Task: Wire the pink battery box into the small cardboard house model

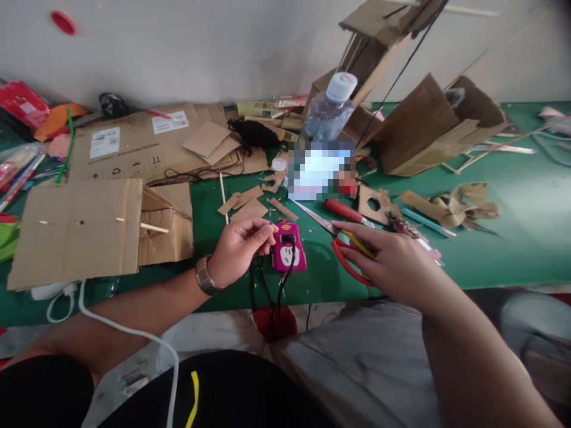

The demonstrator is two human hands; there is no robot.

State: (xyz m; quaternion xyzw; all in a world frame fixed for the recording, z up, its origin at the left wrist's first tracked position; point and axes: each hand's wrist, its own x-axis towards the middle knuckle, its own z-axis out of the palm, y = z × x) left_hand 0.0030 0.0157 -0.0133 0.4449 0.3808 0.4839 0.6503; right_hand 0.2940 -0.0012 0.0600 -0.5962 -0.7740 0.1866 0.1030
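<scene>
My right hand grips a pair of scissors by their red and yellow handles. Their blades point up and left, toward a blurred-out bright patch. In a pinch, the fingertips of my left hand are pressed together at the left edge of a magenta power socket; anything between them is too small to make out. A black plug and cord are on the socket. Cut cardboard scraps lie just beyond my left hand. Near the scissors rests a red-handled tool.
At left stands a cardboard structure with wooden sticks through it, before a flattened carton. A plastic bottle and a taller cardboard build rise behind. An open cardboard box sits right. A white cable crosses my left arm.
</scene>
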